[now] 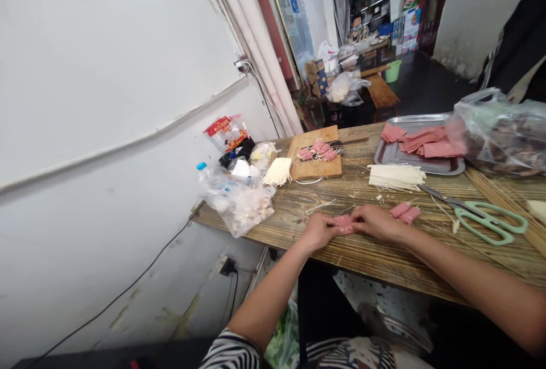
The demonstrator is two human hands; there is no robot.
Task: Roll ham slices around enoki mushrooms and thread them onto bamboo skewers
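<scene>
Near the table's front edge, my left hand and my right hand pinch a pink slice of luncheon meat from its two sides. Whether anything is wrapped inside the slice cannot be made out. Beside my right wrist lie a few rolled pink slices. A bundle of enoki mushrooms rests beyond my right hand. On a wooden cutting board sit skewered pink rolls. Flat pink slices are piled on a metal tray at the far right.
Scissors with green handles lie at the right, near bamboo skewers. A plastic bag with dark contents stands at the back right. Another enoki bundle and plastic bags occupy the left end, by the white wall.
</scene>
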